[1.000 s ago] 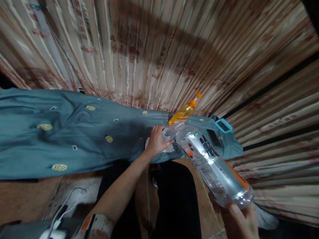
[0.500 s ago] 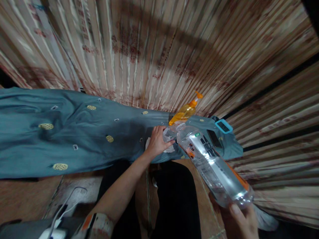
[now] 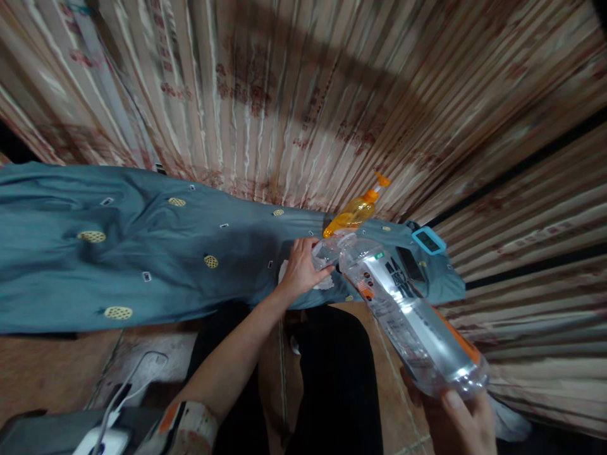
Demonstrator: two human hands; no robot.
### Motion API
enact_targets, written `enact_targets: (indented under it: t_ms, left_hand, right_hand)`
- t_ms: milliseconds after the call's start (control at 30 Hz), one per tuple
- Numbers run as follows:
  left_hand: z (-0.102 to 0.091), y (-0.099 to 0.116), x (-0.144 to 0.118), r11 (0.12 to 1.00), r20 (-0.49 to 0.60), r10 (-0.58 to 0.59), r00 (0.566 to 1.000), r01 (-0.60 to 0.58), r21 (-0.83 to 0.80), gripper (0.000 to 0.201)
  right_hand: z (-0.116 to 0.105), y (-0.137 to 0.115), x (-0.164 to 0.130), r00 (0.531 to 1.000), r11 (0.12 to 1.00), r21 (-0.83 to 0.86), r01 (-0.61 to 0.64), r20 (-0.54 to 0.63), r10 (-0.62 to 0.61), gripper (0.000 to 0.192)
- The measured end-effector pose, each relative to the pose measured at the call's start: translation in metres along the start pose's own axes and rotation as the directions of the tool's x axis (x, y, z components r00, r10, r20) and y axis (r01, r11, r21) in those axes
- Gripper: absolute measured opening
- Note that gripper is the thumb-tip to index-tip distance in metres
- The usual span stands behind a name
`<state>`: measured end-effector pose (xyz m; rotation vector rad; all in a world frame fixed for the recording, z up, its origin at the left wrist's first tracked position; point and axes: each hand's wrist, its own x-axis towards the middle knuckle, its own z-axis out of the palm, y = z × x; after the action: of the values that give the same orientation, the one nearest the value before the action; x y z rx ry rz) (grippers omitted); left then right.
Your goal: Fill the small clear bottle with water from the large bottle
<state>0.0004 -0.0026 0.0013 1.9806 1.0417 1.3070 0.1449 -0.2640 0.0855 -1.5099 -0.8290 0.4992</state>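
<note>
I record, by remote view, the left hand (image 3: 302, 268) closed around a small clear container (image 3: 324, 254), mid-frame. The right hand (image 3: 463, 417), lower right, grips the base of a large clear bottle (image 3: 412, 309), its neck near the container; contact I cannot confirm. An orange pump bottle (image 3: 353, 213) shows just above.

Dim scene. Broad shadow across curtain (image 3: 303, 114), strong glare on bottle (image 3: 412, 313). Fine detail soft, wide-angle stretch toward edges, lower-right corner dark.
</note>
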Motion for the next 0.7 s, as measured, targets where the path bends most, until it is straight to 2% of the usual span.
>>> enact_targets:
  t_ms: [100, 200, 433, 700]
  left_hand:
    - [0.0, 0.0, 0.0, 1.0, 0.002, 0.006, 1.0, -0.006, 0.005, 0.052]
    - [0.0, 0.0, 0.0, 1.0, 0.005, 0.007, 1.0, -0.007, 0.01, 0.05]
    - [0.001, 0.0, 0.0, 1.0, 0.003, 0.009, 1.0, -0.009, 0.022, 0.049]
    - [0.003, -0.002, 0.0, 0.999, -0.018, 0.029, 0.999, -0.028, 0.041, 0.047]
  right_hand:
    - [0.009, -0.011, -0.003, 0.995, 0.996, 0.03, -0.083, -0.045, 0.084, 0.07]
    - [0.013, -0.016, -0.004, 0.992, 0.993, 0.053, -0.101, -0.065, 0.104, 0.071]
    - [0.009, -0.014, -0.003, 0.997, 0.997, 0.006, -0.075, -0.031, 0.075, 0.064]
    - [0.007, -0.011, -0.002, 0.997, 0.998, 0.007, -0.068, -0.032, 0.068, 0.068]
